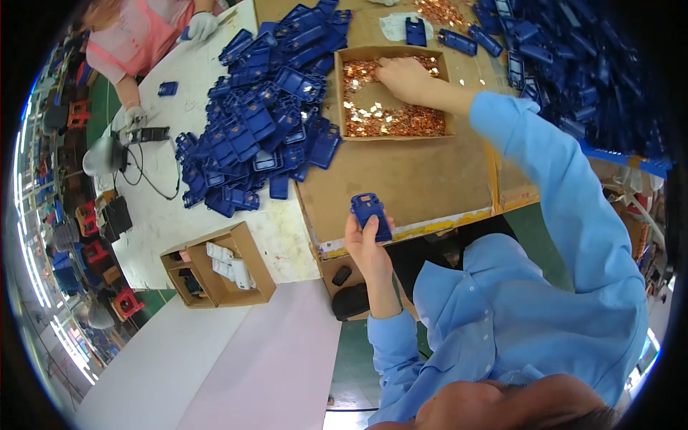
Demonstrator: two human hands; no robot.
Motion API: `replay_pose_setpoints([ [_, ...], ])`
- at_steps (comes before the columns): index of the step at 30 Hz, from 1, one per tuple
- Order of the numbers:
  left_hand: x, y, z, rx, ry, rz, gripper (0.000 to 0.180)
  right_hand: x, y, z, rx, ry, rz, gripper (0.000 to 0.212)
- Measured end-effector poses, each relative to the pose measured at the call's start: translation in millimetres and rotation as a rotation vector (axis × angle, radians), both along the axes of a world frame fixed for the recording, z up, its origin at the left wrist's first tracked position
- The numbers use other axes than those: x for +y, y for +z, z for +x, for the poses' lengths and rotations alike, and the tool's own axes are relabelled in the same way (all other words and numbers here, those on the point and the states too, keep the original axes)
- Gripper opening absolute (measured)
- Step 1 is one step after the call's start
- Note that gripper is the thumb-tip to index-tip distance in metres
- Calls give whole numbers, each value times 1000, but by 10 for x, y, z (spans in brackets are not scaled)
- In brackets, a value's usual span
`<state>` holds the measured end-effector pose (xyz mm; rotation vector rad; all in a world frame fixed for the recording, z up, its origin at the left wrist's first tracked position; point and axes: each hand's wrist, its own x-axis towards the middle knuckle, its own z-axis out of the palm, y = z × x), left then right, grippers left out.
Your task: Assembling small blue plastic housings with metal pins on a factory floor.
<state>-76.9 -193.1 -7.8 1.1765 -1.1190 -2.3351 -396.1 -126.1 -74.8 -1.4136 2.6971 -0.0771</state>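
My left hand (368, 252) grips a blue plastic casing (367, 206) just off the table's near edge, its thumb lying across the front. A small copper-coloured spot shows near the casing's top. Farther away, my right hand (407, 79) reaches into a shallow cardboard tray (395, 136), its fingers drawn together at the small shiny copper-coloured pieces (380, 123). Whatever those fingertips pinch is too small to make out. Left of the tray lies a big heap of blue casings (247, 132), some with copper-coloured spots.
Another pile of blue casings (573, 72) fills the far right. Loose copper-coloured pieces (441, 11) lie beyond the tray. At left, a cardboard box (261, 261) holds white items. Across the table a person in pink (140, 36) works with gloved hands near a cabled device (149, 134).
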Motion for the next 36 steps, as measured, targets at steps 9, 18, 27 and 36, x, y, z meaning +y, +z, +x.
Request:
replay_pose_setpoints([
  [9, -257, 123, -204, -43, -137, 25, 24, -216, 227, 30, -118, -102, 172, 14],
  [18, -597, 84, -246, -62, -175, -9, 21, -62, 287, 125, -329, -305, -26, 17],
  [27, -784, 97, -456, -64, -243, -24, 26, -231, 101, 224, -500, -692, -107, 17],
  [36, -1013, 102, -482, -65, -275, -54, 27, -363, 163, 150, -616, -873, -41, 21],
])
